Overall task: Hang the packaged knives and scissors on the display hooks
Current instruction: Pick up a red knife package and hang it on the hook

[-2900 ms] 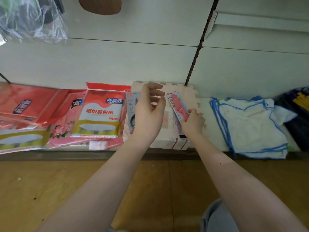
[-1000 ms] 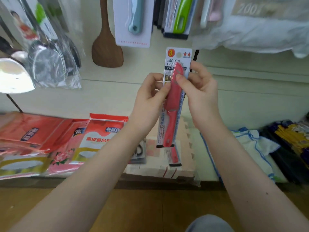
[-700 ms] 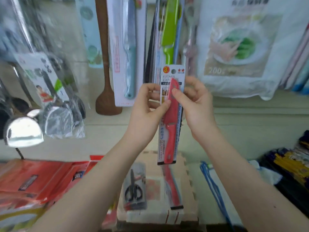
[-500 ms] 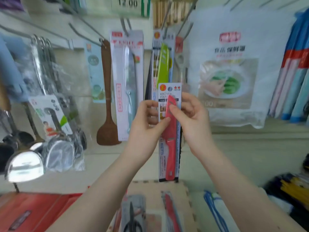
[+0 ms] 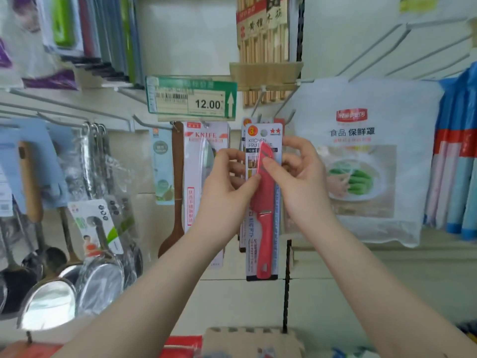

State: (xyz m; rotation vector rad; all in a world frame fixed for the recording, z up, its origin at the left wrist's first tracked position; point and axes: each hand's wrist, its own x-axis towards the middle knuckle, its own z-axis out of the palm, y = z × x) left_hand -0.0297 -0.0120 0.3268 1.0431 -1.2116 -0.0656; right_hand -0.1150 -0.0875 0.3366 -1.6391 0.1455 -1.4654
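A packaged red fruit knife [image 5: 263,228] on a white card stands upright in front of the display wall. My left hand [image 5: 227,182] pinches the card's left edge, thumb on the front. My right hand [image 5: 296,177] pinches the right edge, thumb across the red blade cover. The card's round hang hole sits just below the wire display hooks [image 5: 258,104], in front of similar knife cards hanging there. A packaged pale-blue knife marked KNIFE [image 5: 204,161] hangs just left, partly hidden by my left hand.
A green price tag reading 12.00 [image 5: 191,100] hangs above. Bagged ladles and spoons [image 5: 85,241] and a wooden spatula [image 5: 176,192] hang at left. A food-cover bag [image 5: 361,164] hangs at right, chopsticks [image 5: 263,34] above. A cardboard box edge [image 5: 253,337] shows at bottom.
Both hands lifted the red knife card from the low shelf up to hook height. The view tilted upward, so the shelf goods dropped out of sight.
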